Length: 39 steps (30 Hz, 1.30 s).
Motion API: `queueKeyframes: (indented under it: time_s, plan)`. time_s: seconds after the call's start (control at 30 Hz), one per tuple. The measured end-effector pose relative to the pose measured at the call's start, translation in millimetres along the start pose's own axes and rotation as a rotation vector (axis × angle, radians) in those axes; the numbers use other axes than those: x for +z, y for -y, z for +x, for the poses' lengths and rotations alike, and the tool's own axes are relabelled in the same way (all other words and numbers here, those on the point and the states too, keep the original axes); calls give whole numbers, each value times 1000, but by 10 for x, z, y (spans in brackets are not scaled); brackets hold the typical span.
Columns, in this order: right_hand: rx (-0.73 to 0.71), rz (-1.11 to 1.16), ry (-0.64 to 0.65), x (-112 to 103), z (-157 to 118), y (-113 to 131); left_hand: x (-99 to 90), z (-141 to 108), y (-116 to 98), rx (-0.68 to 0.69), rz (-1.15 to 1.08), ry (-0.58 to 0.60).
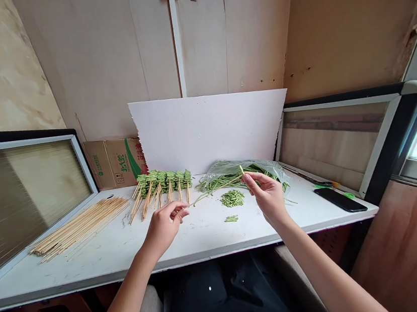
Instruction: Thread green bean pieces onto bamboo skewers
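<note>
Between the right hand's (267,194) pinching fingertips, a short green stem (241,170) tilts near upright, crosswise to the thin skewer (186,208) slanting up rightward from the left hand's (166,223) closed fingers. Below lies a pile of cut stems (232,198). Whether skewer tip and stem touch, I cannot tell.

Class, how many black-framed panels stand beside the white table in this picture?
2: the left panel at the table's left end, the right panel at its right end.
</note>
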State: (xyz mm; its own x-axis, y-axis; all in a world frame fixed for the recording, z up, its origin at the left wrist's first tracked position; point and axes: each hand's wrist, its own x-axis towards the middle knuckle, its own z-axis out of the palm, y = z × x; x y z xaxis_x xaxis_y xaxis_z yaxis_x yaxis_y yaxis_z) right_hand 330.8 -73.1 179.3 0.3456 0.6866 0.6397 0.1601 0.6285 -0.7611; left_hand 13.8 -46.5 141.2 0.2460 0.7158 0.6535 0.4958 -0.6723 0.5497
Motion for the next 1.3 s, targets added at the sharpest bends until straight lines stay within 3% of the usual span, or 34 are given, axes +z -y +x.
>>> queueKeyframes:
  time_s: [0.17,0.4,0.6,0.93,1.3]
  plan:
    - [25,19,5,14,-13,14,-13,-12,29,64,66,-116]
    - [-22,53,68,70,-72,-25,43,-43,80,63,152,-25]
    - [-139,38,129,167,-164,-14,23,-51,-28,42,145,46]
    - [-57,48,194,264,-259,-85,89,-77,-174,50,157,57]
    - [-85,9,292,363,-358,-114,122,-99,-225,33,130,85]
